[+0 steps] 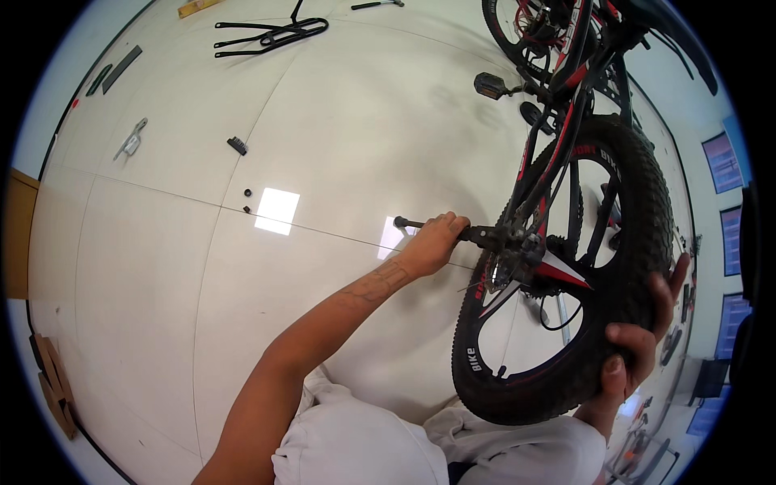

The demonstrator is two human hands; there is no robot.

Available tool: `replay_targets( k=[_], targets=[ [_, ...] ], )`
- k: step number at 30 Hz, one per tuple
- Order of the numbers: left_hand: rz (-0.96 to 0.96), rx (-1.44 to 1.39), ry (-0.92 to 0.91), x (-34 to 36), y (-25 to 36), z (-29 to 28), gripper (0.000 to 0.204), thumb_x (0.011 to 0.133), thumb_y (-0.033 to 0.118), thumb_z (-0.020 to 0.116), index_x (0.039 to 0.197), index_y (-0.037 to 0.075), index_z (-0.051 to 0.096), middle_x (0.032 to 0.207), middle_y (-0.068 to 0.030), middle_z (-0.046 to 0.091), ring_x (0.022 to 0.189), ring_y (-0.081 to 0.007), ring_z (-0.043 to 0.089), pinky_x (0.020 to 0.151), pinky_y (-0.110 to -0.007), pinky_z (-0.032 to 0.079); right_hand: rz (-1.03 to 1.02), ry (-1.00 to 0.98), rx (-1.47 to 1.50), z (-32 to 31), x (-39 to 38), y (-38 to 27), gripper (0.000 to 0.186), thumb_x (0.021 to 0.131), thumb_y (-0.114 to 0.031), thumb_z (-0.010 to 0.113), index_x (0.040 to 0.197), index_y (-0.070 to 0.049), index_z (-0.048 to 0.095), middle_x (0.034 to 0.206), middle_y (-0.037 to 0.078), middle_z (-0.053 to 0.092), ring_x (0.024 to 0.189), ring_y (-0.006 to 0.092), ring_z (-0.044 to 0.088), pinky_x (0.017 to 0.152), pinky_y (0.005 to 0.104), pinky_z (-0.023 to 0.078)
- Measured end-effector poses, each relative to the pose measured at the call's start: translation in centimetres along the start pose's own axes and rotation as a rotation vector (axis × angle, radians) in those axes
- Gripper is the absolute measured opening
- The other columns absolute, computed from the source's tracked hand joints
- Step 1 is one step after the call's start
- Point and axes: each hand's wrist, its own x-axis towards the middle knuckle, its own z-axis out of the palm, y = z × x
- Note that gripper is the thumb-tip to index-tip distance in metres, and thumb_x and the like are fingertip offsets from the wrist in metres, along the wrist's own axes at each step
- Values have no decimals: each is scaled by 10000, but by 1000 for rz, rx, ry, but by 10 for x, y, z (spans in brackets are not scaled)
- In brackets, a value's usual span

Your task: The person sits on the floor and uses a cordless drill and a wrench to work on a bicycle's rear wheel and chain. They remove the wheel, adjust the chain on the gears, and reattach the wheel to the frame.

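A black and red bicycle (566, 113) stands to the right, its fat-tyred wheel (651, 210) with white and red spokes closest to me. My left hand (436, 244) is closed around a dark wrench-like tool (411, 223). One knobbed end of the tool sticks out to the left of my fist; the other end meets the hub area (517, 255) at the wheel's centre. At the near right, my right hand (634, 356) grips the tyre with curled fingers. The exact contact between tool and axle is too cluttered to make out.
On the pale tiled floor lie a black metal rack (271, 38), a hammer (378, 5), a grey tool (132, 139), a black block (237, 145) and small dark parts (247, 193). A pedal (490, 85) juts left from the bicycle. Cardboard (53, 384) lies far left.
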Motion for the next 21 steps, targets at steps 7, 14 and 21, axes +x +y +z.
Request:
replay_targets(
  k=[7, 14, 21],
  targets=[
    [-13, -18, 57, -2, 5, -1, 316, 834, -48, 548, 1128, 31, 463, 976, -167, 516, 917, -380, 530, 807, -476, 424, 13, -104, -80, -5, 5, -6, 406, 975, -514, 400, 861, -180, 600, 1208, 125, 544, 1363, 541, 277, 1110, 631, 243],
    [-136, -42, 75, -4, 0, 3, 380, 796, -27, 603, 1143, 28, 458, 999, -186, 545, 950, -401, 545, 840, -482, 429, 29, -63, -47, -4, 1, -3, 423, 920, -556, 492, 820, -156, 583, 1208, 143, 548, 1368, 523, 274, 1088, 654, 257],
    [-140, 117, 92, -10, -11, 0, 359, 773, -4, 623, 1107, 22, 494, 1010, -186, 576, 1000, -390, 553, 926, -470, 428, 29, -101, -122, -5, 8, -12, 396, 942, -529, 405, 869, -195, 607, 1184, 118, 563, 1320, 533, 337, 1053, 616, 334]
  ],
)
